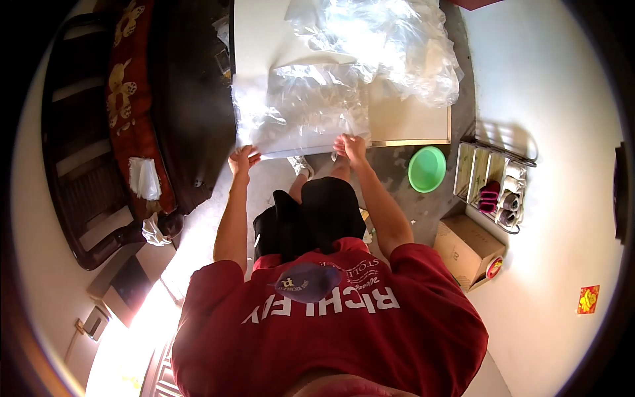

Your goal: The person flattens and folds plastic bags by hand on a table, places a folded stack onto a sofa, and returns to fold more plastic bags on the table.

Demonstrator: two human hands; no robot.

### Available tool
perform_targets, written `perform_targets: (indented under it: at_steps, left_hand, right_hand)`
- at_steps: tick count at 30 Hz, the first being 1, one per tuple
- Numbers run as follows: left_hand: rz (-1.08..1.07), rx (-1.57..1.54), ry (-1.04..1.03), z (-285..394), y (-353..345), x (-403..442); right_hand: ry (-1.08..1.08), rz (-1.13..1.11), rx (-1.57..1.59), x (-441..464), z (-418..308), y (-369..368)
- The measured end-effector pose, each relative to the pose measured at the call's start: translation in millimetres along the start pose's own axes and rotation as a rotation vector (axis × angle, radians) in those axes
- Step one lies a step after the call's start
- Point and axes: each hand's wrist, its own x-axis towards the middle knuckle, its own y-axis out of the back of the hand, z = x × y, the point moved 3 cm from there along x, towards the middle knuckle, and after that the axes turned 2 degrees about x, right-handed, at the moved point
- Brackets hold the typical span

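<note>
A clear plastic bag (307, 109) lies flat over the table's near part, and its near edge hangs toward me, over the table's front. My left hand (243, 159) pinches this edge at the left corner. Closer to the right end of the same edge, my right hand (349, 146) has its fingers closed on the plastic. Between the two hands the edge runs almost straight. Behind it, a large crumpled heap of clear plastic bags (417, 63) covers the table's far right, partly washed out by glare.
The pale table (413, 126) has a metal-trimmed front edge. To its right on the floor are a green basin (426, 169), a shoe rack (473, 173) with shoes, and a cardboard box (466, 248). A dark wooden bench (76, 126) stands at the left.
</note>
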Motion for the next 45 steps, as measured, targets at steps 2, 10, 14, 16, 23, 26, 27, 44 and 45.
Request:
perform_targets:
  at_steps: [2,10,14,16,23,26,27,44,45]
  left_hand:
    - [-0.007,0.046,0.022,0,4,-4]
    - [0.01,0.159,0.033,-18,20,8]
    - [0.054,0.238,0.014,-17,20,4]
    - [0.092,0.338,-0.009,-18,21,4]
    - [0.068,0.349,-0.107,-25,26,9]
    - [0.081,0.3,-0.137,-24,22,2]
    - [0.228,0.396,-0.213,-18,24,-4]
    - [-0.309,1.691,-1.17,36,-124,1]
    - [-0.209,1.7,-1.122,41,-120,7]
  right_hand:
    - [0.008,0.002,-0.032,2,6,1]
    - [0.01,0.1,0.039,-2,24,9]
    - [0.047,0.104,0.023,4,42,19]
    - [0.387,0.019,-0.372,34,72,31]
    - [0.068,0.313,-0.423,9,62,45]
    - [0.06,0.257,-0.249,-42,20,27]
    - [0.197,0.333,-0.368,-50,12,24]
    - [0.899,0.043,-1.275,12,-37,-67]
    - [0.894,0.047,-1.277,15,-39,-59]
